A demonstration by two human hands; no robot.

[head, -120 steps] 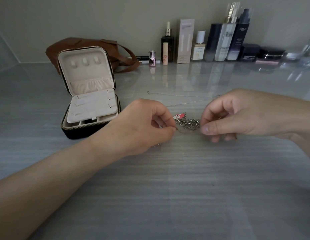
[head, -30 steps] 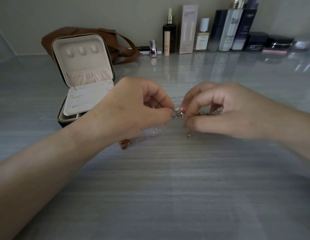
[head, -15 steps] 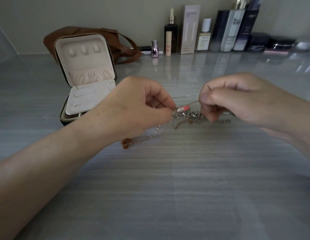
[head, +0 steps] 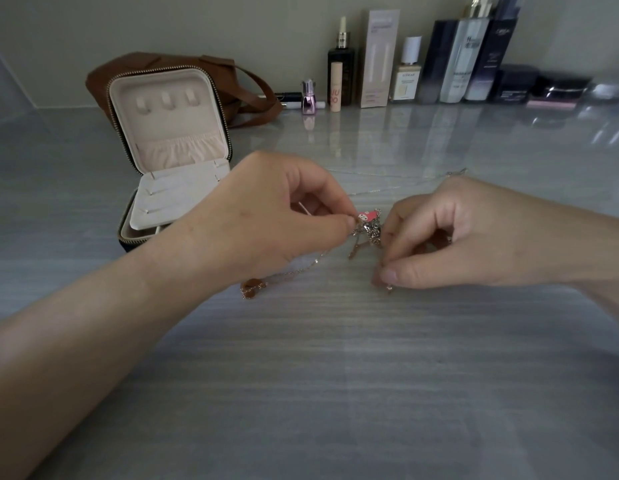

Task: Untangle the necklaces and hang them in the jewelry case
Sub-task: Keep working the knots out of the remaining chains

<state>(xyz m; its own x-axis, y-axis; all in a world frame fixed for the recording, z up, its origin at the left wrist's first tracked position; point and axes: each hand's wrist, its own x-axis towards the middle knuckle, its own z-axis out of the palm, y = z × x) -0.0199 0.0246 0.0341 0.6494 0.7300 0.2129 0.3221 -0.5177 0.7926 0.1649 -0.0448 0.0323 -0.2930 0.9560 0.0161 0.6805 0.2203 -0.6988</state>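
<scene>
Left hand [head: 266, 220] is pinching a chain between thumb and index at the left edge of the necklace tangle [head: 372, 232], other fingers curling under. Right hand [head: 474, 233] is pinching another strand between thumb and index at the near side of the tangle, with a small clasp end [head: 389, 289] poking out just below the thumb. Tangle is sitting between the two hands, low over the surface [head: 335, 375]; cannot tell if it's touching. Pink charm [head: 365, 215] is showing at the top of the knot. One gold chain is trailing from the tangle under the left hand to a brown pendant [head: 253, 287] lying on the surface. Thin silver chain [head: 387, 174] is lying stretched out behind the hands. Jewelry case [head: 169, 150] is standing open at far left, lid upright, its near corner hiding behind the left hand. Brown bag [head: 231, 81] is sitting behind the case; cosmetics bottles [head: 439, 64] are lining the back wall.
</scene>
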